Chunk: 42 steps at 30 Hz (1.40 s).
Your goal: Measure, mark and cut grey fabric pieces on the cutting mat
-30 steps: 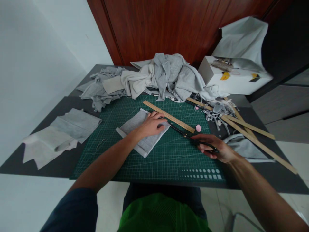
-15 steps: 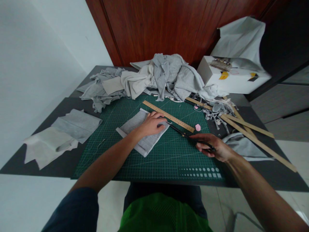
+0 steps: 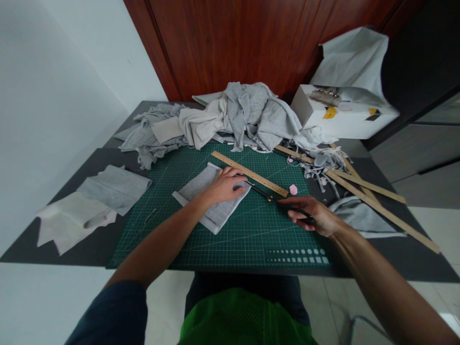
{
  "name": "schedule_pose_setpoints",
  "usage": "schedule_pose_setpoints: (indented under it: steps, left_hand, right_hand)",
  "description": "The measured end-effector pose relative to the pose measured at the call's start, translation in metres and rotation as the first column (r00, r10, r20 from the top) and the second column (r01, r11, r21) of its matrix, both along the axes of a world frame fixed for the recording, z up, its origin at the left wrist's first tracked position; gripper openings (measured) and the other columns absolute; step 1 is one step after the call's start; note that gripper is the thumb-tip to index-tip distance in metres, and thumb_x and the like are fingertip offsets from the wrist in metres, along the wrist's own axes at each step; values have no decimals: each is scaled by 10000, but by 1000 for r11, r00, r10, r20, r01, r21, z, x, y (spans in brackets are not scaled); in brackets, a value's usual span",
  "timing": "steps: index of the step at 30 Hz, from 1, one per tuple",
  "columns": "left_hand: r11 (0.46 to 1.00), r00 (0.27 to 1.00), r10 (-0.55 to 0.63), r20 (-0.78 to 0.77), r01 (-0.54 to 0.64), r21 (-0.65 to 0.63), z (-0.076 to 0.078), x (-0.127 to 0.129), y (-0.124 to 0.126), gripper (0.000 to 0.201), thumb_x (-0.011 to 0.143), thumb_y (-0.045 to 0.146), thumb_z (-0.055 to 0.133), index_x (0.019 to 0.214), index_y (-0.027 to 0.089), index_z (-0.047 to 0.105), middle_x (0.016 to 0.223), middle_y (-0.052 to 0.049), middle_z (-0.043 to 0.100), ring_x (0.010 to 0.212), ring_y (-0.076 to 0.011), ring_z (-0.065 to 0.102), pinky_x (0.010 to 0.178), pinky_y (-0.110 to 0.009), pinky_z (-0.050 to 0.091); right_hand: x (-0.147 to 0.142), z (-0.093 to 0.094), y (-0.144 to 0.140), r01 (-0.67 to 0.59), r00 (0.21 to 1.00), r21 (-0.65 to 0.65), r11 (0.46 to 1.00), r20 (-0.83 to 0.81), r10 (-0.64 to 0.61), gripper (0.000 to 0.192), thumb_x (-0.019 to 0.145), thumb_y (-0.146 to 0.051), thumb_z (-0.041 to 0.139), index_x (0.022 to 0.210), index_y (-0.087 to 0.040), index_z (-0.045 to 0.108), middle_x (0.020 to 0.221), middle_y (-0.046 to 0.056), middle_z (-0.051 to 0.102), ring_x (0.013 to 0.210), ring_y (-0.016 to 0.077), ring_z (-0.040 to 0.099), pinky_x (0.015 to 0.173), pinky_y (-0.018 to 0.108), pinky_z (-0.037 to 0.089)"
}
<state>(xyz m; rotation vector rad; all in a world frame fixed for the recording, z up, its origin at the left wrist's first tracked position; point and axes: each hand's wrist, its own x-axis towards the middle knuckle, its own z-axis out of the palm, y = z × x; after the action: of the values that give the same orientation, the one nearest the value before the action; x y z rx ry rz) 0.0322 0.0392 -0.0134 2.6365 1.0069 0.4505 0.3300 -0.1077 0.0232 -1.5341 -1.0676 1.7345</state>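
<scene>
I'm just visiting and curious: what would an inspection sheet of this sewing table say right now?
Surface: dark table with a green gridded cutting mat.
Job's things: folded grey fabric piece; black-handled scissors, blades at the fabric's right edge.
Clutter: heap of grey cloth; wooden ruler; long wooden sticks; pink chalk piece; grey fabric pieces at left; white box.
Hands: left hand lies flat on the fabric; right hand grips the scissor handles.
Cables: nothing seen.
Surroundings: white wall, reddish wooden panelling.
</scene>
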Motion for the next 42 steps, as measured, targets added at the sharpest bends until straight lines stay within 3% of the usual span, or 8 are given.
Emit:
schedule_pose_setpoints:
  steps: [25, 33, 35, 38, 42]
  left_hand:
    - [1000, 1000, 3, -2, -3, -16, 1, 0, 0, 341, 910, 337, 714, 1246, 309, 758, 1455, -53, 597, 1374, -308, 463, 1162, -520, 398]
    - [1000, 995, -4, 102, 5, -15, -3, -1, 3, 523, 841, 322, 776, 1340, 237, 646, 1442, -87, 596, 1358, -293, 504, 1197, -486, 409]
    - [1000, 989, 24, 143, -22, -12, -3, -2, 5, 479, 820, 284, 771, 1277, 213, 646, 1371, -97, 617, 1318, -289, 530, 1178, -478, 436]
    - [997, 984, 70, 164, -73, 11, -3, -4, 7, 246, 841, 158, 665, 1080, 215, 689, 1260, -86, 638, 1265, -266, 557, 1149, -464, 464]
    - [995, 991, 83, 105, -88, 38, 1, -10, 8, 144, 868, 150, 647, 920, 224, 759, 1318, -81, 633, 1304, -274, 526, 1169, -486, 437]
  right_hand:
    - [-7, -2, 8, 5, 1000, 12, 1000, 4, -5, 723, 673, -407, 888, 1304, -95, 726, 605, -27, 612, 378, 68, 417, 346, 201, 198]
    - [-11, -2, 11, 26, 1000, 3, 1000, -4, -26, 738, 650, -388, 885, 1303, -81, 732, 576, -32, 598, 363, 68, 399, 344, 207, 171]
    - [-10, -2, 10, 23, 1000, 9, 1000, -7, -23, 764, 643, -405, 891, 1312, -73, 727, 571, -30, 597, 360, 69, 397, 341, 208, 164]
    - [-10, -4, 9, 27, 1000, 19, 999, -17, -27, 780, 642, -424, 895, 1320, -77, 725, 576, -26, 605, 360, 70, 401, 341, 207, 161]
    - [-10, -8, 7, 23, 1000, 25, 999, -10, -23, 775, 652, -435, 890, 1321, -84, 720, 583, -31, 604, 366, 73, 412, 344, 207, 179]
